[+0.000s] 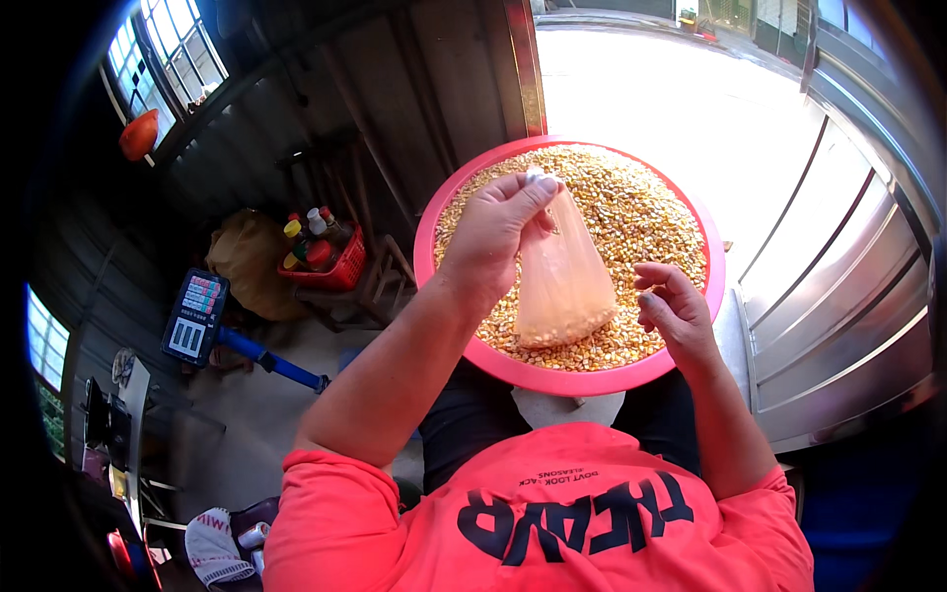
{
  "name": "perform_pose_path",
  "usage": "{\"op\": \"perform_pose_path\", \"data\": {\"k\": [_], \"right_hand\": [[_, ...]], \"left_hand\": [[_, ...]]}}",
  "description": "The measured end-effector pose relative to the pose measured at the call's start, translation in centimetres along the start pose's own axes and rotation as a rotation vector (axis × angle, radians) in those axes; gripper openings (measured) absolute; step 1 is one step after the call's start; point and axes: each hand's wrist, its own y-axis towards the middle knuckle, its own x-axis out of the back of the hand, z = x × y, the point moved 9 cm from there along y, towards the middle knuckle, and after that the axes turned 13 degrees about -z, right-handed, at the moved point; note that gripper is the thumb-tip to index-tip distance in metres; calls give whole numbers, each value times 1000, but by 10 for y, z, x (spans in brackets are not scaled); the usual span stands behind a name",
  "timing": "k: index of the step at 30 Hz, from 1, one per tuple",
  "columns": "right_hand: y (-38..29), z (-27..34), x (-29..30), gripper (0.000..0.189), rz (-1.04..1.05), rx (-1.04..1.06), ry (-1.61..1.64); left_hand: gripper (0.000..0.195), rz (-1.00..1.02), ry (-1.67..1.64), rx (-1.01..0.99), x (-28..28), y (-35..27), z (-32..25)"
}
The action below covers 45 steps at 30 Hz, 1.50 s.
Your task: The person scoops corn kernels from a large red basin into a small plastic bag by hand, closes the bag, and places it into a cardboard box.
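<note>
A wide pink-red plastic basin (573, 382) in front of me holds a broad heap of yellow corn kernels (629, 196). My left hand (514, 214) pinches the gathered top of a translucent plastic bag (566, 277), which hangs over the corn. Pale bits lie in the bottom of the bag. To the right of the bag, my right hand (677, 311) is raised over the basin's right side with its fingers curled and apart, touching neither the bag nor, as far as I can tell, the corn.
At left stand a platform scale's display (196, 318) on a blue post (270, 360), a red basket (344, 270) of bottles on a wooden stool (377, 288), and a tan sack (248, 259). A metal door (851, 311) is at right, beside a bright doorway.
</note>
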Motion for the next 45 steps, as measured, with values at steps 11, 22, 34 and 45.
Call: {"op": "perform_pose_path", "data": {"k": [11,22,34,45], "right_hand": [[38,50,-55,35,12,187,-166],[39,67,-36,11,9,105,149],[30,88,-14,10,40,87,171],[51,76,-22,14,17,94,270]], "left_hand": [[21,257,307,-111,-36,-26,-2],[39,-30,859,-786,27,-47,-49],[49,165,193,-119,40,-36,-11],[27,297,-118,-27,7,-24,-4]]}}
